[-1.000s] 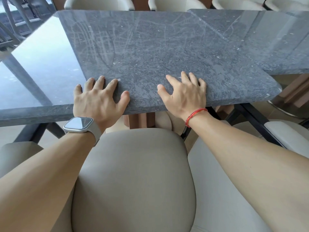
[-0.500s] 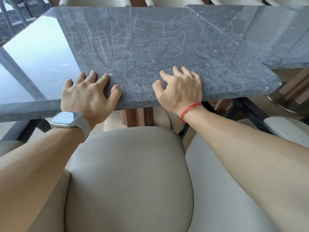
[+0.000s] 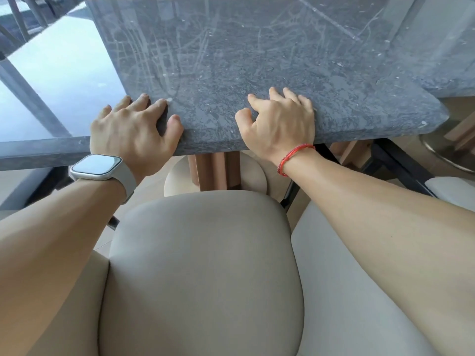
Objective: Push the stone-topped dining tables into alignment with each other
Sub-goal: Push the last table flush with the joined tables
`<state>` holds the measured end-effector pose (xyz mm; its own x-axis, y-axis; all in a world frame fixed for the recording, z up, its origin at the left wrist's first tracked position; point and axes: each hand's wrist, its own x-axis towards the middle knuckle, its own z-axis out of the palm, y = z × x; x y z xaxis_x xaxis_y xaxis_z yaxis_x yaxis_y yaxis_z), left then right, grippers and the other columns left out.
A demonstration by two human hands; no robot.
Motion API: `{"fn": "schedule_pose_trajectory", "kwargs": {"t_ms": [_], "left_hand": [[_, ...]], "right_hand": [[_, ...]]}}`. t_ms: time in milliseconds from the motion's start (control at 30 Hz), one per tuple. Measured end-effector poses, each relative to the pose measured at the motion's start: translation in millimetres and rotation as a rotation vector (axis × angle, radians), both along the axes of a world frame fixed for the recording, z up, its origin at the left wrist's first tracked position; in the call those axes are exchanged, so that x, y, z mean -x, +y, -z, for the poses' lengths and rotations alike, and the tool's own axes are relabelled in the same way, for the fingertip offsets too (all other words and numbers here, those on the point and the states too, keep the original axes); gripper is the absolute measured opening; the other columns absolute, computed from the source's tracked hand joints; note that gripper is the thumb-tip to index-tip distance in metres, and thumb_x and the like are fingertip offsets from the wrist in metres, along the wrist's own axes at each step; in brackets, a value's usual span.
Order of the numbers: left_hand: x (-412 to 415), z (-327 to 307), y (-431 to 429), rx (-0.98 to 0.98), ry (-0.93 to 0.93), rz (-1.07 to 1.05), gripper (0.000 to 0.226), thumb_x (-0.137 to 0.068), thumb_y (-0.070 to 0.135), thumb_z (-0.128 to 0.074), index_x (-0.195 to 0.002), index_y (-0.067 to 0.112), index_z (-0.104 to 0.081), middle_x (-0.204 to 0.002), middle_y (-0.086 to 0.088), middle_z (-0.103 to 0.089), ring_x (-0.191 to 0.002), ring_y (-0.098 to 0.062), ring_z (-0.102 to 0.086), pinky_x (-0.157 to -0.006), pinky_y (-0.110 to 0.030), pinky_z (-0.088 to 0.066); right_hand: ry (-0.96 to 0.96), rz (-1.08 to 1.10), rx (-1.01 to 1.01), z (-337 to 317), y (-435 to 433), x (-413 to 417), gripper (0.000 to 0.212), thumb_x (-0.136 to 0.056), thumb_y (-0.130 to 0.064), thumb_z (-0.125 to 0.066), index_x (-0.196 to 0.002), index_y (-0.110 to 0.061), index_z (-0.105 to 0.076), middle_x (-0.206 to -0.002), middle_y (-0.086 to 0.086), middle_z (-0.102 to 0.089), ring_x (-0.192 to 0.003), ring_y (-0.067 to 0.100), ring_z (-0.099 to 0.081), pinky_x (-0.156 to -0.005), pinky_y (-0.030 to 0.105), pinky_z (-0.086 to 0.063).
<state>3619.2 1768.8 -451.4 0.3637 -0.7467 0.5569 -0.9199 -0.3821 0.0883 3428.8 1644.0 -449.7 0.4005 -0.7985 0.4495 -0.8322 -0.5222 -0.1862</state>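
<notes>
The middle dark grey stone-topped table (image 3: 257,60) fills the view ahead. My left hand (image 3: 133,127) rests on its near edge where it meets the glossy left table (image 3: 59,80); its fingers are spread on top and the thumb lies on the rim. My right hand (image 3: 280,122) presses the same near edge further right, fingertips on the top. The right table (image 3: 442,47) touches the middle one, but its near edge sits further back, so the middle table's rounded corner juts toward me.
A beige padded chair back (image 3: 205,265) stands between me and the table, with a second beige chair (image 3: 347,291) to its right. Under the top are a brown pedestal leg (image 3: 213,170) and black chair legs (image 3: 401,163).
Both hands stay on the near edge of the middle table. The view has moved closer to the table and tilted down, and the far chairs have left the frame.
</notes>
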Motion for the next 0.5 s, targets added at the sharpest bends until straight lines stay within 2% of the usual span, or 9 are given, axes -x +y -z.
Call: {"fn": "schedule_pose_trajectory", "kwargs": {"t_ms": [133, 500], "left_hand": [[-4, 2, -12, 0.005, -0.007, -0.015, 0.050, -0.096, 0.050, -0.028, -0.096, 0.016, -0.064, -0.086, -0.008, -0.059, -0.095, -0.038, -0.059, -0.078, -0.047, -0.043], [-13, 5, -20, -0.031, 0.006, -0.018, 0.054, -0.096, 0.053, -0.028, -0.103, 0.016, -0.067, -0.093, -0.009, -0.062, -0.101, -0.038, -0.059, -0.086, -0.050, -0.046]], "right_hand": [[-0.020, -0.003, 0.009, 2, -14, -5, 0.055, -0.088, -0.048, -0.036, -0.129, -0.031, -0.068, -0.141, 0.017, -0.060, -0.139, 0.037, -0.045, -0.116, 0.048, -0.024], [-0.047, 0.002, -0.030, 5, -19, -12, 0.055, -0.087, -0.048, -0.036, -0.129, -0.032, -0.069, -0.143, 0.018, -0.058, -0.139, 0.037, -0.045, -0.117, 0.050, -0.024]]}}
